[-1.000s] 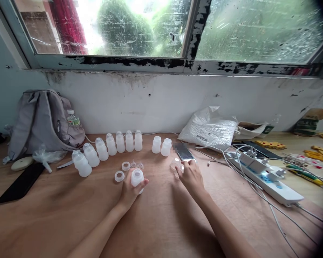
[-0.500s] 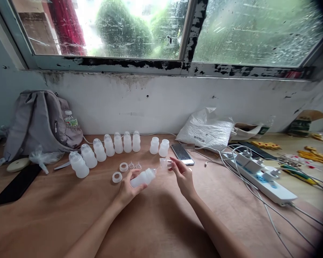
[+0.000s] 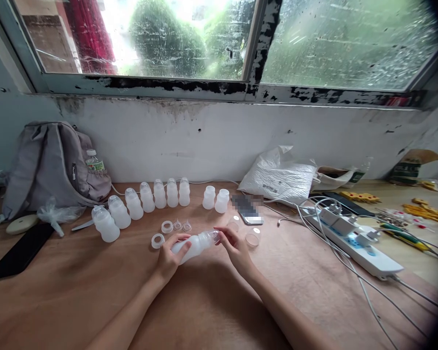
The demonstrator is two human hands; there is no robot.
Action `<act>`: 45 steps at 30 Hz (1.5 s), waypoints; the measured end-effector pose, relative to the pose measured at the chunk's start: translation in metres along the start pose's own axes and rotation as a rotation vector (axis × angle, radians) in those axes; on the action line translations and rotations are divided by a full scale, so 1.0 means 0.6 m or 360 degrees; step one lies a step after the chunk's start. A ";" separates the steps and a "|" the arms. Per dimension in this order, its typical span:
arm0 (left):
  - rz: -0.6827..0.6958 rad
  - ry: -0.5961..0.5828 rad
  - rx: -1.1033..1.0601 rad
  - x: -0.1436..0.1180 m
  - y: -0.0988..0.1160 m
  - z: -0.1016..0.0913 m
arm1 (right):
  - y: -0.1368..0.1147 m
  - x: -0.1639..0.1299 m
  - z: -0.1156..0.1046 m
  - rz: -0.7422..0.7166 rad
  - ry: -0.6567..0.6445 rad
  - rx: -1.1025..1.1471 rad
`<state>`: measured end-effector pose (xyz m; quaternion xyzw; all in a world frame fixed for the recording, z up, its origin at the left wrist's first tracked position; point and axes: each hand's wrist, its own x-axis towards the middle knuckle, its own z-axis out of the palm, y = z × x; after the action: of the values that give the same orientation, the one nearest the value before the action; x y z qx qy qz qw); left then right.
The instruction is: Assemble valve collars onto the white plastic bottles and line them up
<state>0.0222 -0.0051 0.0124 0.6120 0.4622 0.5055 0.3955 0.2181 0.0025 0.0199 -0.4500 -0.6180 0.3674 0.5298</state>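
My left hand [image 3: 173, 255] is wrapped round a frosted white baby bottle [image 3: 191, 249], which lies tilted with its top to the right. Over that top sits a clear cap [image 3: 209, 236], pinched at its end by the fingers of my right hand [image 3: 234, 244]. Beyond my left hand lie two white screw rings [image 3: 158, 240] and two clear nipples [image 3: 186, 225]. Two more clear caps [image 3: 253, 237] stand on the table right of my right hand. Two bottles without caps [image 3: 222, 201] stand further back.
Several capped bottles [image 3: 135, 204] stand in a curved row at the back left, near a grey backpack [image 3: 51, 165]. A phone [image 3: 250, 213], a white plastic bag [image 3: 281, 175] and a power strip [image 3: 372, 255] with trailing cables are on the right.
My right hand has brought the clear cap left onto the bottle's top, where a gap showed before. The two caps on the table, hidden earlier behind that hand, now show.
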 end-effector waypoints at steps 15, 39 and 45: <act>-0.0187 0.0493 -0.0098 -0.014 -0.023 0.010 | 0.010 -0.008 0.030 0.0073 -0.0141 0.0127; 0.0220 0.0489 0.1523 0.038 -0.049 -0.067 | -0.025 0.293 0.049 -0.0559 -0.0125 -0.1454; -0.0035 0.0423 0.1706 0.035 -0.037 -0.070 | -0.006 0.317 0.062 -0.0492 -0.0089 -0.1485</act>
<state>-0.0216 0.0214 0.0039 0.6537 0.7071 0.2682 -0.0280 0.1746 0.1819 0.0785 -0.5323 -0.7902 -0.0197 0.3032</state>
